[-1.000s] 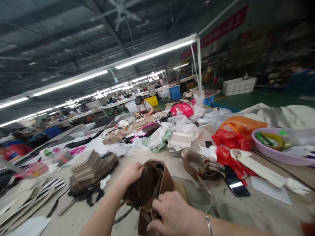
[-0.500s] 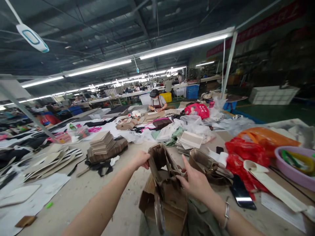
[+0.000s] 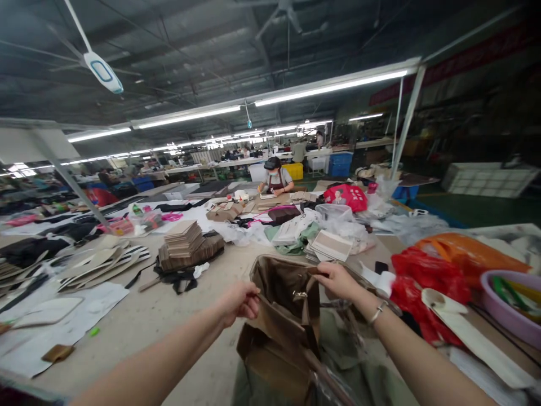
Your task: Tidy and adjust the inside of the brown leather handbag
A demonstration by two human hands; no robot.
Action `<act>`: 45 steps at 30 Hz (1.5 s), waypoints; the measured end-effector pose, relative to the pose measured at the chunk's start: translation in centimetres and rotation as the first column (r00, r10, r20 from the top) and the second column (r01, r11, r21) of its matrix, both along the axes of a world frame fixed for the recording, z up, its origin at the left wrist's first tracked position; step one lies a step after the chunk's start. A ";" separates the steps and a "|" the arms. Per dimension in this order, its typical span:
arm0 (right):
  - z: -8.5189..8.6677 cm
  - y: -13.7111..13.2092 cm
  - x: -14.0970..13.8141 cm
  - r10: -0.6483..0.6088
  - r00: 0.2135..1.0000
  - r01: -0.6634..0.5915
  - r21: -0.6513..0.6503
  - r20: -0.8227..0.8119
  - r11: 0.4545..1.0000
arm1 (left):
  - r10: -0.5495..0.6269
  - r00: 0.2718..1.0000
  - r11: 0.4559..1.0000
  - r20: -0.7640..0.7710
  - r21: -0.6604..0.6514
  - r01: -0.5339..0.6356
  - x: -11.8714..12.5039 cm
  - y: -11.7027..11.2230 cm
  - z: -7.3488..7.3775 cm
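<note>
A brown bag (image 3: 285,318) stands in front of me with its mouth spread wide and a small metal clasp (image 3: 300,294) showing inside. My left hand (image 3: 242,303) is closed on the left side of its rim, fingers curled inward. At the right upper rim, my right hand (image 3: 336,280) pinches the edge between thumb and fingers. Under and in front of this bag lies another brown boxy piece (image 3: 264,352). Olive-green cloth (image 3: 359,361) spreads beneath, over my lap or the table edge; I cannot tell which. Another brown bag behind my right hand is mostly hidden.
Stacked beige panels (image 3: 183,239) lie at left, near striped pieces (image 3: 127,256) and white paper (image 3: 80,316). On the right are a red plastic bag (image 3: 426,276), an orange bag (image 3: 473,252) and a lilac basin (image 3: 494,304). A co-worker (image 3: 275,179) sits across the table.
The brown bag has turned and its mouth is wider. My right hand has gone from resting by its side to pinching the rim. My left hand has shifted slightly lower.
</note>
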State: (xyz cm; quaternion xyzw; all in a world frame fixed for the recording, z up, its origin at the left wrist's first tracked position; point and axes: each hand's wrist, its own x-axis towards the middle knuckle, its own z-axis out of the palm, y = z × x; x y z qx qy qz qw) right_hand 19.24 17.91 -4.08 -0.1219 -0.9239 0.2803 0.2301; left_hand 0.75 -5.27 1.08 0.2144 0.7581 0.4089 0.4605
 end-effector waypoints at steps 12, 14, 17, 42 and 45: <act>-1.6 -2.9 1.0 -0.031 0.999 0.030 -0.054 -0.019 0.998 | -0.240 0.284 0.853 -0.928 -0.062 0.517 2.7 -0.3 3.7; -1.8 -3.0 1.0 -0.030 0.998 0.026 -0.087 -0.049 0.996 | -0.209 0.196 0.828 -0.958 -0.066 0.557 2.4 1.5 2.9; -1.9 -3.2 1.0 -0.015 0.998 0.010 -0.088 -0.056 0.996 | -0.211 0.122 0.825 -0.970 -0.110 0.554 1.9 3.6 0.9; -0.8 -4.1 -1.1 0.042 0.994 -0.053 -0.108 -0.105 0.993 | -0.343 0.177 0.842 -0.922 -0.218 0.493 0.4 4.6 -1.1; -0.5 -4.3 -1.5 0.041 0.995 -0.045 -0.044 -0.092 0.998 | -0.337 0.182 0.849 -0.924 -0.215 0.483 0.2 4.5 -1.3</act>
